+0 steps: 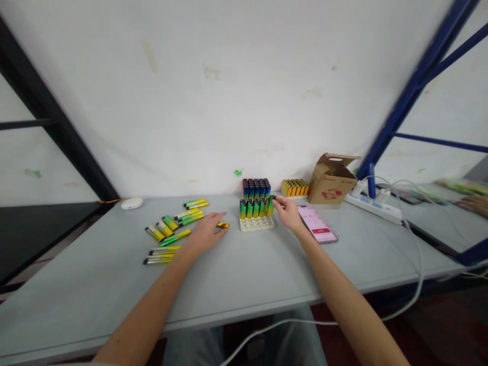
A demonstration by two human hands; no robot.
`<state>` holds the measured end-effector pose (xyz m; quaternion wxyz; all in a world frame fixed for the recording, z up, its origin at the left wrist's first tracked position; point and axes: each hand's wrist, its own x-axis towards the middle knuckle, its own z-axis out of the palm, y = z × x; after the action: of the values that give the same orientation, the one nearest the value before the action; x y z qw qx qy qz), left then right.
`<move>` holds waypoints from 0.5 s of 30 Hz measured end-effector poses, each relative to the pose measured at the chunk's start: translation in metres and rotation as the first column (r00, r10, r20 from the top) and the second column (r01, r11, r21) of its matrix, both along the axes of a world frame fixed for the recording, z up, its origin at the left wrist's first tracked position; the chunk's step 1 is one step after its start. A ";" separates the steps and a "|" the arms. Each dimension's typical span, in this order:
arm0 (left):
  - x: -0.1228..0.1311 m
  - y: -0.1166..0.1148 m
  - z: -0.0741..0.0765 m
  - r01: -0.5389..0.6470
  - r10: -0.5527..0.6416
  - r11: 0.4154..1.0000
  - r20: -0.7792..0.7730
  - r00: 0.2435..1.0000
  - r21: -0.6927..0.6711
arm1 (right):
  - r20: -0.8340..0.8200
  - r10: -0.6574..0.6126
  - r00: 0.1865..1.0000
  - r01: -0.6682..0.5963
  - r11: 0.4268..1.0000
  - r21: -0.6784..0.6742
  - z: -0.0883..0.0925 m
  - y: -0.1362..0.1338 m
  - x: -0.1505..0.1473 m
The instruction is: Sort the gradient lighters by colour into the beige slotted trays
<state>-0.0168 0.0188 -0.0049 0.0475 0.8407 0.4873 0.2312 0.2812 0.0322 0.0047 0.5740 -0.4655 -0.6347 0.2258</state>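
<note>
A white tray (256, 223) with rows of holes stands on the table in front of me. Green-and-yellow lighters (249, 209) stand upright in its far part, while its near holes show bare. At the tray's right end, my right hand (286, 212) pinches an upright green-and-yellow lighter (271, 206) between thumb and fingers. My left hand (209, 231) lies low over the table, thumb and forefinger apart around a yellow lighter (223, 224) lying flat; whether they touch it I cannot tell. More loose lighters (168, 226) lie scattered left of that hand.
Behind the tray stand a block of dark blue-and-red lighters (256, 188) and a yellow-orange block (295, 187). A cardboard box (331, 180), a phone (319, 226) and a power strip (375, 207) with cables are at right. A white case (131, 203) sits far left. Another person's hand (475, 203) shows at far right.
</note>
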 end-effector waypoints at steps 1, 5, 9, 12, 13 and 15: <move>-0.001 0.000 0.002 0.002 -0.002 1.000 0.010 1.000 -0.003 | 0.007 -0.023 1.000 0.023 1.000 0.004 -0.001 0.000 0.001; -0.011 0.001 0.009 0.011 -0.011 0.999 -0.003 1.000 -0.038 | 0.028 -0.062 0.998 0.063 0.998 -0.010 -0.004 0.000 0.002; -0.021 0.005 0.012 -0.009 0.009 0.997 -0.007 1.000 -0.077 | 0.021 -0.060 0.998 0.061 0.998 -0.032 -0.002 -0.002 0.001; -0.024 0.006 0.011 -0.019 0.019 0.996 -0.003 1.000 -0.090 | 0.018 -0.057 0.998 0.057 0.997 -0.043 -0.001 -0.003 0.000; -0.025 0.006 0.011 -0.017 0.017 0.996 -0.003 1.000 -0.091 | 0.019 -0.057 0.998 0.058 0.997 -0.045 -0.001 -0.003 0.000; -0.024 0.006 0.012 -0.010 0.009 0.996 -0.006 1.000 -0.084 | 0.026 -0.062 0.998 0.063 0.997 -0.048 -0.002 -0.003 0.001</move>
<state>-0.0406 0.0247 0.0072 0.0803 0.8363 0.5008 0.2085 0.2820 0.0291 0.0030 0.5616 -0.5016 -0.6210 0.2175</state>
